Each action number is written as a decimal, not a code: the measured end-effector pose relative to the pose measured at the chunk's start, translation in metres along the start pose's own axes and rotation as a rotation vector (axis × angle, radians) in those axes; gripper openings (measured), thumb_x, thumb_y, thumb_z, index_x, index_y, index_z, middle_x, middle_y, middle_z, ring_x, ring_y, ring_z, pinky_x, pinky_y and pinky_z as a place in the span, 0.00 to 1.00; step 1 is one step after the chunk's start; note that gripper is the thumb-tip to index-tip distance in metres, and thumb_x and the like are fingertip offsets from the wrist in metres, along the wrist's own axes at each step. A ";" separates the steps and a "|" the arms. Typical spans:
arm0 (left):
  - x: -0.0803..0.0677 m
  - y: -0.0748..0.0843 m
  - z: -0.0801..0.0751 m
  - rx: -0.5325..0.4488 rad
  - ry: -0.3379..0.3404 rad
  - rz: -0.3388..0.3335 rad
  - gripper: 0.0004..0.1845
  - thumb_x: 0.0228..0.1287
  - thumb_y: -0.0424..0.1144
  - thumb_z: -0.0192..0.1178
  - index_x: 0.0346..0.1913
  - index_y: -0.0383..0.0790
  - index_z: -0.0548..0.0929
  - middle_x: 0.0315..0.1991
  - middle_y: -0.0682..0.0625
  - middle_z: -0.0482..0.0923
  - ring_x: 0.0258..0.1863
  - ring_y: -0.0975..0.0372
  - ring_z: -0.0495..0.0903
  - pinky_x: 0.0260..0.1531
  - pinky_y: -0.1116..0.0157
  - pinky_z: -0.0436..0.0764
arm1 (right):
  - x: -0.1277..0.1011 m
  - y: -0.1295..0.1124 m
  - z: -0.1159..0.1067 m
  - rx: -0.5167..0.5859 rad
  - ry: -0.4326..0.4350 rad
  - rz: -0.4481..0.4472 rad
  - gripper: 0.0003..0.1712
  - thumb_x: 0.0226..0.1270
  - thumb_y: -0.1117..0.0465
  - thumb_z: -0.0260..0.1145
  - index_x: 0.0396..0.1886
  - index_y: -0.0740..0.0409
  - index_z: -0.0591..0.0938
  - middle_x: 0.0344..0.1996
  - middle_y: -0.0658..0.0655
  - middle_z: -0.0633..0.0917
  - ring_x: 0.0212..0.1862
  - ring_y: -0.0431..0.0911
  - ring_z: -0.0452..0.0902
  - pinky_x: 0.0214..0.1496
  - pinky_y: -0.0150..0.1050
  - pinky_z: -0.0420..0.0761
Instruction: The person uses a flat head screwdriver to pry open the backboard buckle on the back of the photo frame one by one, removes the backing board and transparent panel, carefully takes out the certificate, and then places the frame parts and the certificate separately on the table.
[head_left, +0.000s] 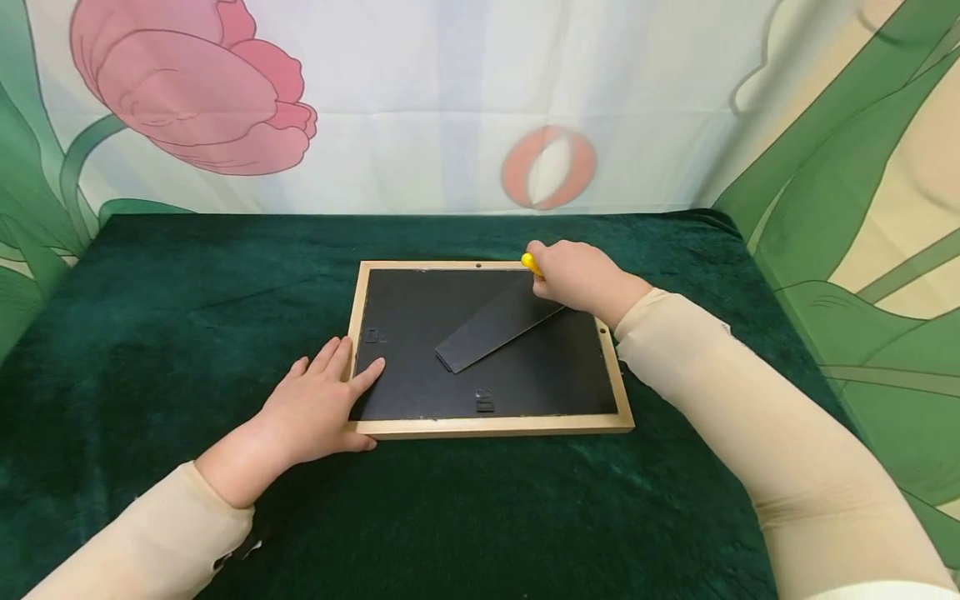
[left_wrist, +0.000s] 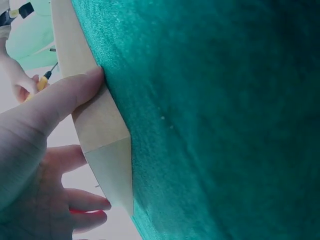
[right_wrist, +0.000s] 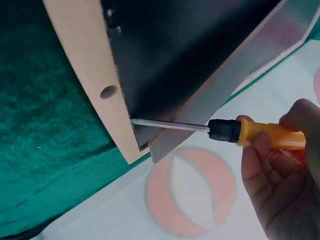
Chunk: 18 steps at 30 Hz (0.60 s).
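A picture frame with a light wooden border (head_left: 495, 427) lies on the table, its black backing board (head_left: 408, 304) facing up. Over that board slants a black stand leg (head_left: 498, 325). Spread fingers of my left hand (head_left: 311, 408) rest at the near left corner; the index finger reaches over the backing and the thumb (left_wrist: 75, 95) presses along the near side. My right hand (head_left: 581, 275) grips the yellow handle of a screwdriver (right_wrist: 272, 134) above the far right corner. In the right wrist view, its shaft crosses the leg, with the tip right at the border's inner edge.
Dark green velvet cloth (head_left: 150, 333) covers the table. A curtain (head_left: 397, 100) printed with flowers hangs behind it, and green leaf-patterned fabric (head_left: 847, 250) rises on the right. Small holes (right_wrist: 108, 92) and black hangers (head_left: 484, 402) show on the frame's back.
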<state>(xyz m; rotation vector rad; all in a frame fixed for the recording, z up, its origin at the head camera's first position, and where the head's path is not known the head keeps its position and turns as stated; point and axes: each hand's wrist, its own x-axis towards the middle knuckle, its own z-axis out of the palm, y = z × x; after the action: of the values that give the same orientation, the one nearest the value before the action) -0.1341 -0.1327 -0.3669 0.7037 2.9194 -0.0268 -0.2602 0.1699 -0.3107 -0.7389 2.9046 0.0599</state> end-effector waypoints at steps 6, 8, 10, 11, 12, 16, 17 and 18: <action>0.002 0.003 -0.001 0.007 -0.012 0.002 0.49 0.30 0.64 0.63 0.61 0.47 0.61 0.60 0.33 0.50 0.59 0.44 0.49 0.48 0.44 0.57 | -0.005 0.008 -0.006 0.062 -0.020 0.011 0.11 0.58 0.57 0.52 0.38 0.57 0.66 0.22 0.55 0.72 0.20 0.46 0.68 0.25 0.36 0.68; 0.001 0.002 -0.002 0.011 -0.014 -0.002 0.50 0.30 0.64 0.63 0.61 0.47 0.61 0.61 0.34 0.50 0.59 0.44 0.49 0.48 0.44 0.57 | -0.009 0.010 -0.010 0.106 0.005 0.009 0.10 0.59 0.57 0.51 0.37 0.56 0.66 0.21 0.55 0.71 0.18 0.46 0.67 0.23 0.36 0.68; 0.000 0.001 -0.002 0.013 -0.016 -0.006 0.50 0.30 0.64 0.63 0.61 0.47 0.60 0.61 0.33 0.49 0.59 0.44 0.49 0.48 0.44 0.57 | -0.012 0.011 -0.011 0.128 0.023 -0.010 0.09 0.59 0.57 0.50 0.37 0.56 0.65 0.20 0.55 0.71 0.18 0.46 0.67 0.23 0.36 0.67; 0.000 0.000 -0.002 0.012 -0.015 -0.008 0.50 0.30 0.64 0.63 0.61 0.47 0.60 0.60 0.33 0.49 0.59 0.44 0.49 0.48 0.44 0.57 | -0.013 0.011 -0.011 0.120 0.026 -0.025 0.09 0.59 0.57 0.50 0.37 0.56 0.65 0.20 0.55 0.71 0.18 0.46 0.67 0.22 0.35 0.67; 0.000 0.000 -0.002 0.011 -0.014 -0.006 0.50 0.30 0.64 0.63 0.61 0.47 0.60 0.60 0.33 0.49 0.58 0.43 0.49 0.48 0.44 0.57 | -0.014 0.012 -0.009 0.105 0.030 -0.040 0.10 0.59 0.57 0.51 0.37 0.56 0.65 0.20 0.54 0.71 0.18 0.46 0.67 0.22 0.35 0.67; 0.000 -0.001 0.000 0.000 -0.012 -0.001 0.50 0.30 0.64 0.63 0.61 0.47 0.60 0.60 0.33 0.49 0.58 0.43 0.49 0.48 0.44 0.57 | -0.014 0.012 -0.003 0.041 0.030 -0.068 0.10 0.59 0.57 0.52 0.36 0.57 0.66 0.19 0.53 0.72 0.18 0.45 0.66 0.22 0.34 0.67; 0.000 -0.001 0.000 -0.003 -0.013 0.000 0.50 0.31 0.64 0.63 0.61 0.47 0.60 0.60 0.33 0.49 0.58 0.43 0.49 0.48 0.44 0.57 | -0.014 0.012 -0.001 0.038 0.035 -0.067 0.10 0.59 0.57 0.52 0.36 0.57 0.66 0.19 0.53 0.71 0.18 0.45 0.66 0.22 0.34 0.67; 0.000 -0.001 0.001 -0.003 -0.013 -0.001 0.50 0.31 0.64 0.63 0.61 0.47 0.61 0.60 0.33 0.49 0.58 0.43 0.49 0.48 0.44 0.57 | -0.015 0.012 -0.001 0.045 0.041 -0.063 0.10 0.59 0.57 0.52 0.36 0.57 0.66 0.19 0.53 0.71 0.18 0.45 0.66 0.22 0.34 0.67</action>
<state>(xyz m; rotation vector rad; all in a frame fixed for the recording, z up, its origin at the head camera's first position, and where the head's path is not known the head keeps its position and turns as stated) -0.1345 -0.1336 -0.3679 0.6994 2.9062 -0.0267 -0.2536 0.1876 -0.3076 -0.8328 2.9083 -0.0283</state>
